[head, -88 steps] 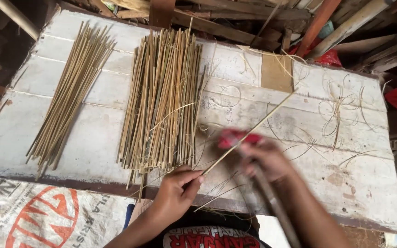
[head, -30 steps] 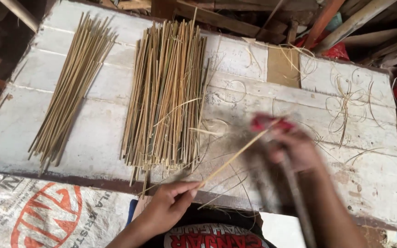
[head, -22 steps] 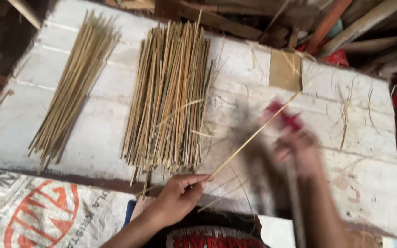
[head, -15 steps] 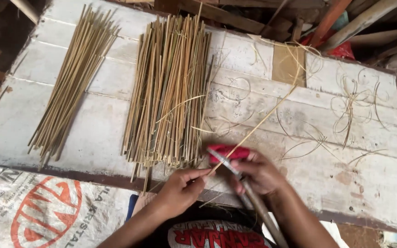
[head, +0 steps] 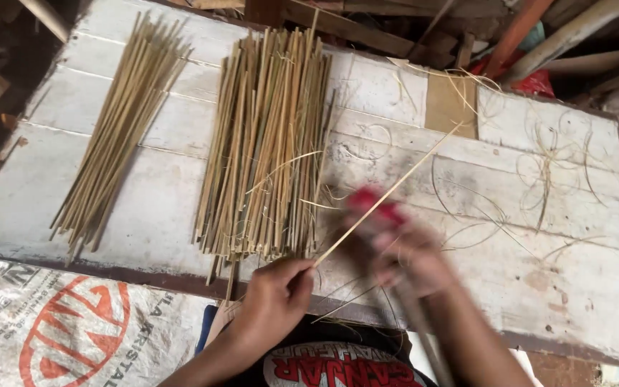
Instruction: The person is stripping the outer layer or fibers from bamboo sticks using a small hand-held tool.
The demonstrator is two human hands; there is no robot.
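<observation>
My left hand pinches the near end of a thin bamboo stick that slants up and to the right over the white wooden table. My right hand is blurred by motion and grips a knife with a red handle, its long blade pointing back toward me. The knife lies against the stick near its lower half. A thick bundle of bamboo sticks lies just left of my hands.
A second, thinner bundle of sticks lies at the table's left. Curled bamboo shavings are scattered over the right side, near a brown board piece. A printed white sack lies below left; timber is stacked beyond the far edge.
My right hand with the knife has slid back and forth along the stick, out toward the right and back near my left hand. The left hand has kept hold of the stick's near end.
</observation>
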